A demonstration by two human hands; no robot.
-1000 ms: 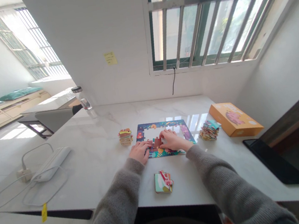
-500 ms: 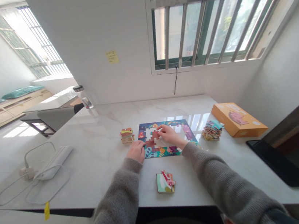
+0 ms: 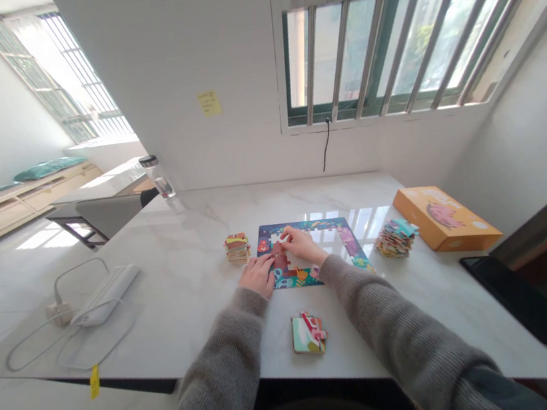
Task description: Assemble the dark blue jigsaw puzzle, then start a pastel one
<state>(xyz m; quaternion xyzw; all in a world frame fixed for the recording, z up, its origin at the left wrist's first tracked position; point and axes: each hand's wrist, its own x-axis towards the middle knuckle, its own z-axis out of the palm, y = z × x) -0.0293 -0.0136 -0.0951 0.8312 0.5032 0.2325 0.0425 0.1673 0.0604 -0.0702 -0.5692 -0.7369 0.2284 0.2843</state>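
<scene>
A colourful jigsaw puzzle [image 3: 354, 248] lies on the white table, its border joined and some reddish-brown pieces [image 3: 279, 258] inside at the left. My left hand [image 3: 258, 275] rests at the puzzle's left edge, fingers stretched over the brown pieces. Over the upper left of the puzzle, my right hand [image 3: 301, 244] has thumb and forefinger pinched near the brown pieces; whatever is between the fingertips is too small to make out. One stack of pieces [image 3: 237, 249] stands left of the puzzle, another [image 3: 397, 238] to its right, and a small pile [image 3: 309, 333] lies in front.
An orange box [image 3: 444, 217] and a black tablet-like object [image 3: 522, 296] are at the right. A power strip [image 3: 107, 295] with a white cable lies at the left. A clear bottle [image 3: 158, 178] stands at the back left corner of the table [image 3: 198, 242].
My right hand has shifted left and slightly up, closer to the brown pieces. The fingers of my left hand now spread further over the puzzle's left side. The view has shifted slightly.
</scene>
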